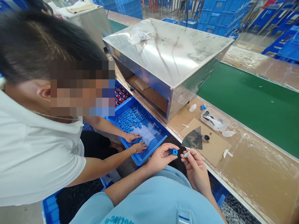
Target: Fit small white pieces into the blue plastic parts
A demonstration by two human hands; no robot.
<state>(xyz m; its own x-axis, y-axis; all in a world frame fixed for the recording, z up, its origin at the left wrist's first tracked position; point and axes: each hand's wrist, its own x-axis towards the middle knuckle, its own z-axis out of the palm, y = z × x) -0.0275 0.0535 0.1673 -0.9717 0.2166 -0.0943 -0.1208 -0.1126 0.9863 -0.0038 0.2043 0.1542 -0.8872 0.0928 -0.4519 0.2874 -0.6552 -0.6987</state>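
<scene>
Pinched between the thumb and fingers of my left hand (pixel 161 158) is a small blue square plastic piece (pixel 175 151) with a dark hole in the face I see. My right hand (pixel 196 169) grips a small pale, ridged plastic part (pixel 186 154) at the fingertips, just right of the blue piece and apart from it. Both hands are over my lap at the bench edge. Beyond them on the bench, a dark glossy sheet (pixel 193 139) lies on a piece of cardboard (pixel 216 152) beside a small pot of black stuff (pixel 206 137).
On my left a co-worker's hands (pixel 136 143) reach into a blue crate (pixel 140 160) of blue pieces. A metal hood (pixel 173 53) stands on the bench. To its right are a clear plastic tub (pixel 216 123), a white bottle (pixel 192 108) and a green conveyor belt (pixel 252 99).
</scene>
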